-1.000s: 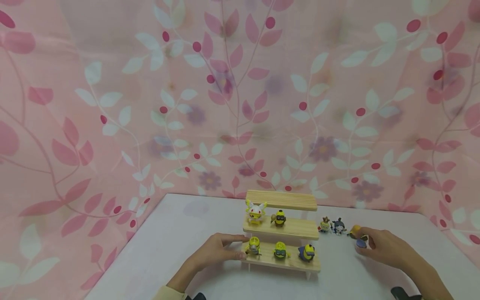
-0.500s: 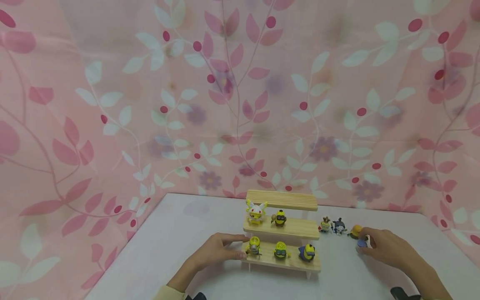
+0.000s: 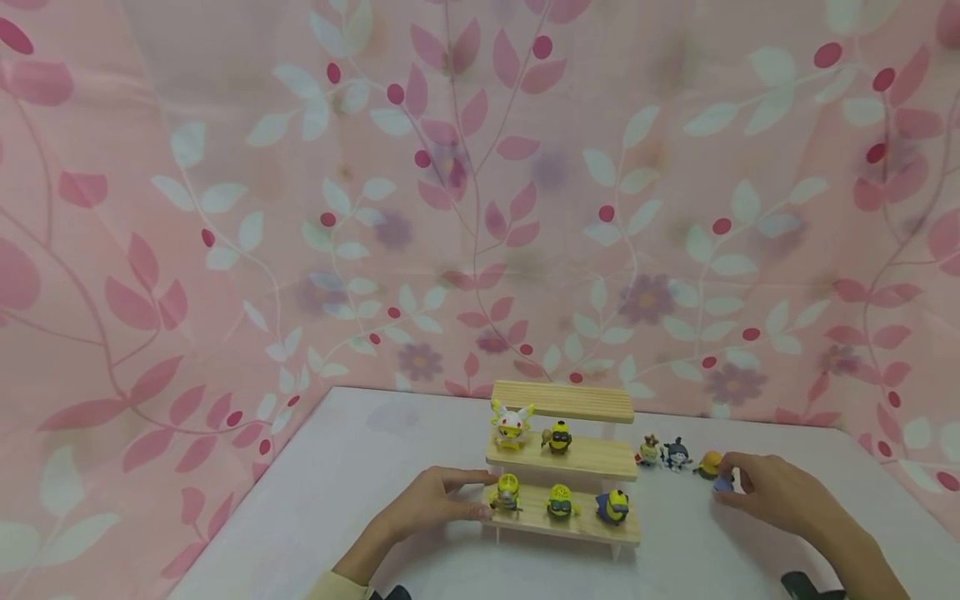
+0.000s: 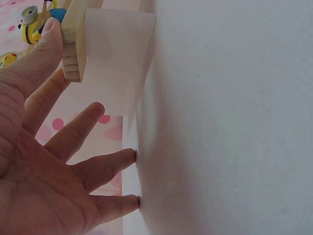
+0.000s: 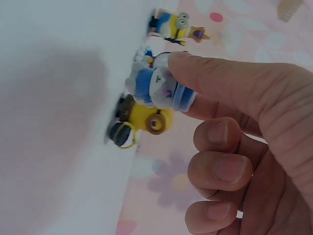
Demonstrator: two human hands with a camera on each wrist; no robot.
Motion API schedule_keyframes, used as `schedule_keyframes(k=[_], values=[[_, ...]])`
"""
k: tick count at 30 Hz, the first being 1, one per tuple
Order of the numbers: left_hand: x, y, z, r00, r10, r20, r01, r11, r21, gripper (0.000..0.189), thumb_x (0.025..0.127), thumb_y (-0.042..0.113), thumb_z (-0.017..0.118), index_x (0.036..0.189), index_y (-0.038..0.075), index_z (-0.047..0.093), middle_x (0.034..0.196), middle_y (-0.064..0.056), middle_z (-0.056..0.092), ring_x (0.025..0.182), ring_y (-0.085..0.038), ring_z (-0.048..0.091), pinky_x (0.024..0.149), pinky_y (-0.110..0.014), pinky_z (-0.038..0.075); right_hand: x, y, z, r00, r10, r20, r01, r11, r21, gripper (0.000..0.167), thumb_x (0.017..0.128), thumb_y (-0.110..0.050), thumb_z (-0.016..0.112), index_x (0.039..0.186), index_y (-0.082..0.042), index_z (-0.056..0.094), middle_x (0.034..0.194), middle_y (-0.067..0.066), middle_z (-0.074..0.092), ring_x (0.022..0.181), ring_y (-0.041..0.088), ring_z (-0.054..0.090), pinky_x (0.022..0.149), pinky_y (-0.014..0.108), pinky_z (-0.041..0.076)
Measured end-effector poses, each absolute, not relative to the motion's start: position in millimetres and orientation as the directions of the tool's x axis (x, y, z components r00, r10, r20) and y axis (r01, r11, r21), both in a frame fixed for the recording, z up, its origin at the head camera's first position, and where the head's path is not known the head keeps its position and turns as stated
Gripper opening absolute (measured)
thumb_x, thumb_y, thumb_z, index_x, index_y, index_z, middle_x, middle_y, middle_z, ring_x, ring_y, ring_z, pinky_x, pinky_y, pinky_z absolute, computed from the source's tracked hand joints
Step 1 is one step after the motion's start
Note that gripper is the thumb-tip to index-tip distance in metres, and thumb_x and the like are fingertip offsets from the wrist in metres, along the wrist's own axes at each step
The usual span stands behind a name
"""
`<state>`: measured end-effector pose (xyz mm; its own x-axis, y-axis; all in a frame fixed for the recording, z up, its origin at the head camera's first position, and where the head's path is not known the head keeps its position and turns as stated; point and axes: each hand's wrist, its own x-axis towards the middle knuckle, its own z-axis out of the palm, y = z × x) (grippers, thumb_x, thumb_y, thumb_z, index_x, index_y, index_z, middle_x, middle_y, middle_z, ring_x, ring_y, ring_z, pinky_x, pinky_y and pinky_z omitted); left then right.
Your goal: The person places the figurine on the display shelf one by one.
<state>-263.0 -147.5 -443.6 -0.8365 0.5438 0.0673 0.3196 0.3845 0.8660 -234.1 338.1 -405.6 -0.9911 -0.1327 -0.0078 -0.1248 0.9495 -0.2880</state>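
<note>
At the left end of the tiered wooden display stand [image 3: 585, 529], my left hand [image 3: 431, 504] grips the lowest board [image 4: 73, 54] between thumb and index finger; its other fingers are spread. Off the stand's right side, my right hand [image 3: 776, 496] pinches a small blue and white figurine [image 5: 161, 85] by thumb and index finger, close above the table. Three figurines stand beside it: one yellow with an orange top [image 3: 709, 464], one dark-haired [image 3: 677, 454] and one yellow with a brown crown-like top [image 3: 649, 450].
The lowest board carries three yellow goggled figurines [image 3: 560, 502]. On the middle board are a white-eared yellow figurine [image 3: 512, 425] and a yellow one with dark goggles [image 3: 558, 437]. Nothing sits on the top board [image 3: 562, 401]. A pink floral cloth [image 3: 480, 208] hangs behind the white table [image 3: 352, 442].
My right hand has shifted slightly right and up from the orange-topped figurine, which now shows more fully, with the blue and white figurine still pinched. The left hand stays in place.
</note>
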Motion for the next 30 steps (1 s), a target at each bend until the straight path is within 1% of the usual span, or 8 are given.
schedule_keyframes(k=[10,18,26,30], values=[[-263.6,-147.3,-447.0,-0.835,0.546,0.070,0.324,0.385,0.864,0.042,0.082,0.037,0.080,0.123,0.031,0.071,0.126,0.012,0.065,0.133,-0.024,0.048,0.110,-0.054,0.035,-223.9,329.0,-382.6,-0.988,-0.148,0.036,-0.152,0.955,-0.255,0.033,0.079,-0.041,0.081,0.099,-0.018,0.068,0.069,-0.002,0.048,0.060,0.016,0.044,0.050,0.026,0.037],[-263.4,-147.0,-445.2,-0.831,0.550,0.079,0.326,0.369,0.870,0.041,0.083,0.032,0.081,0.122,0.031,0.071,0.125,0.014,0.065,0.133,-0.022,0.048,0.111,-0.053,0.035,-215.3,318.7,-367.5,-0.985,-0.151,0.082,-0.166,0.961,-0.220,0.035,0.080,-0.047,0.078,0.096,-0.019,0.066,0.068,-0.003,0.046,0.056,0.015,0.041,0.047,0.026,0.034],[-262.6,-146.3,-443.1,-0.837,0.542,0.066,0.319,0.387,0.865,0.041,0.082,0.033,0.081,0.122,0.031,0.071,0.125,0.015,0.065,0.133,-0.023,0.047,0.110,-0.055,0.034,-205.7,305.6,-355.4,-0.962,-0.193,0.194,-0.232,0.951,-0.204,0.025,0.082,-0.041,0.078,0.096,-0.023,0.066,0.065,-0.008,0.043,0.052,0.009,0.037,0.044,0.024,0.030],[-262.3,-146.0,-442.0,-0.840,0.540,0.059,0.311,0.390,0.867,0.040,0.082,0.033,0.081,0.121,0.031,0.071,0.125,0.014,0.065,0.133,-0.023,0.047,0.110,-0.056,0.034,-203.2,298.7,-349.7,-0.957,-0.194,0.214,-0.238,0.950,-0.204,0.027,0.082,-0.042,0.078,0.097,-0.023,0.066,0.065,-0.008,0.043,0.053,0.008,0.037,0.044,0.023,0.030]])
